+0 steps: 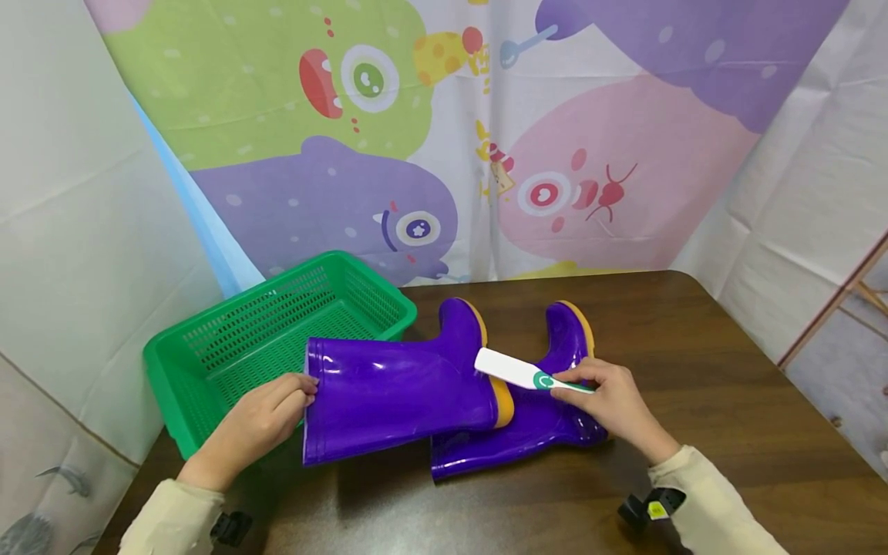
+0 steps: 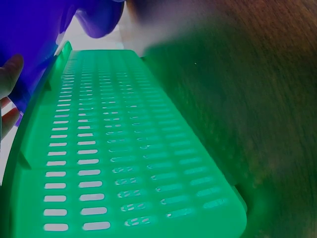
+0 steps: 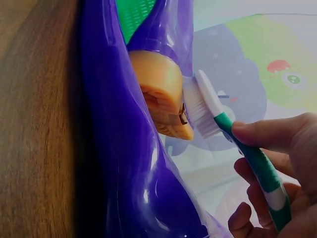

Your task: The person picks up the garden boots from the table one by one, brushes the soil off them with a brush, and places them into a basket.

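Note:
A purple rain boot [image 1: 402,385] with a yellow sole lies on its side, its shaft pointing left. My left hand [image 1: 267,416] pinches the rim of that shaft; in the left wrist view only its fingertips [image 2: 11,74] show against the purple. My right hand [image 1: 613,397] grips the green handle of a white-headed scrub brush [image 1: 509,370]. In the right wrist view the bristles [image 3: 202,110] face the boot's heel [image 3: 161,82], right beside it. The second purple boot [image 1: 486,451] lies on the table, partly hidden under the first.
A green slotted plastic basket [image 1: 250,301] stands at the back left, close behind the left hand and the boot shaft. The brown wooden table [image 1: 694,370] reaches back to a cartoon-printed curtain [image 1: 479,254]. White sheeting [image 1: 76,193] hangs at the left.

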The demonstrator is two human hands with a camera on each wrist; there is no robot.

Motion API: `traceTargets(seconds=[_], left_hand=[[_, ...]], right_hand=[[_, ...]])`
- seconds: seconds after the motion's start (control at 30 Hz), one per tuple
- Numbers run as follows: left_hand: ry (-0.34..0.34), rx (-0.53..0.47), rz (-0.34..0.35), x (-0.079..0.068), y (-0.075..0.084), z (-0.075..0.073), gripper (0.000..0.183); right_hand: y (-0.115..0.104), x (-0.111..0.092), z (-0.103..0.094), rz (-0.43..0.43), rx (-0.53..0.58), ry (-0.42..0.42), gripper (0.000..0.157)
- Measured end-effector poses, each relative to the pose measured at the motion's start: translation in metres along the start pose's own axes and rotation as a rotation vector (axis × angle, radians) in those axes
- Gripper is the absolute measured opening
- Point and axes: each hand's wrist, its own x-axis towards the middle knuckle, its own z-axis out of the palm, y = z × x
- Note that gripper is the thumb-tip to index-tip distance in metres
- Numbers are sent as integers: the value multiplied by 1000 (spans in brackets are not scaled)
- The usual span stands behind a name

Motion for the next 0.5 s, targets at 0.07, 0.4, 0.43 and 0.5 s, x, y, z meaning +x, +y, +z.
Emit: traceTargets(seconds=[0.07,0.4,0.43,0.5], left_hand=[[0,2,1,0,0,0,34],[-2,-8,5,0,0,0,33],[-3,-9,6,0,0,0,33],[-5,-9,6,1,0,0,33]], right_hand=[[0,2,1,3,-15,4,18],[1,10,7,52,-45,-18,18],[2,11,7,52,-43,-20,18],[2,12,8,49,-43,-20,18]])
